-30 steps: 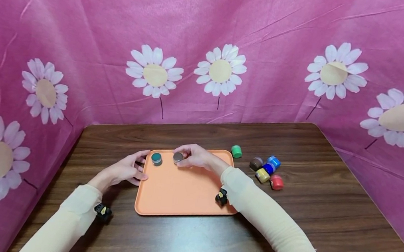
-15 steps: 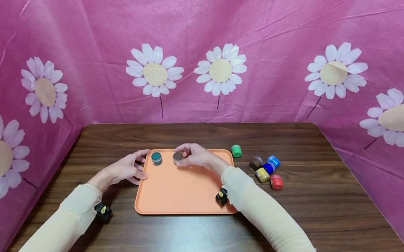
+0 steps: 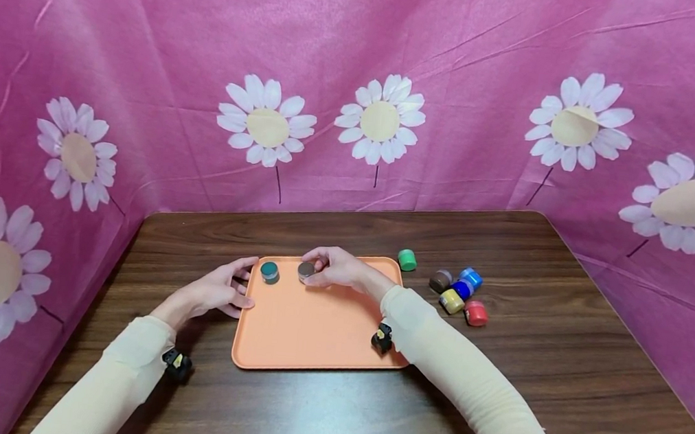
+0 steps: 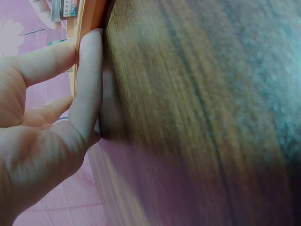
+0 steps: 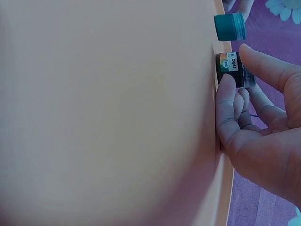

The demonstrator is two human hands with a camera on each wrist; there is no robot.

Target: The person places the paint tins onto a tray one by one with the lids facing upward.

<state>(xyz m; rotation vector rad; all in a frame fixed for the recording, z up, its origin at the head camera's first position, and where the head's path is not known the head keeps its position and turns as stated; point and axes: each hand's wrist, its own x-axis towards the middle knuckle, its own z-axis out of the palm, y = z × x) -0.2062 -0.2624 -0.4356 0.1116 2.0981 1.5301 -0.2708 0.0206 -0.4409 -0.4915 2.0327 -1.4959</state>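
We compare the last second and find almost no change: the right hand (image 3: 339,271) keeps its close grip, thumb and fingers about the dark jar (image 3: 306,268) near the far rim of the tray (image 3: 312,338). We judge the work paused here. The left hand (image 3: 210,292), fingers loosely extended, touches the tray's left edge.

We count one tray and eight jars: two on the tray, the dark jar and the teal jar (image 3: 269,272); six on the surface (image 3: 231,410), namely the green jar (image 3: 407,260), brown jar (image 3: 440,281), light blue jar (image 3: 472,277), dark blue jar (image 3: 462,289), yellow jar (image 3: 452,302) and red jar (image 3: 476,314).

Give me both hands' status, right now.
Left hand: open, touching the left edge of the orange tray.
Right hand: closed, holding the dark jar.
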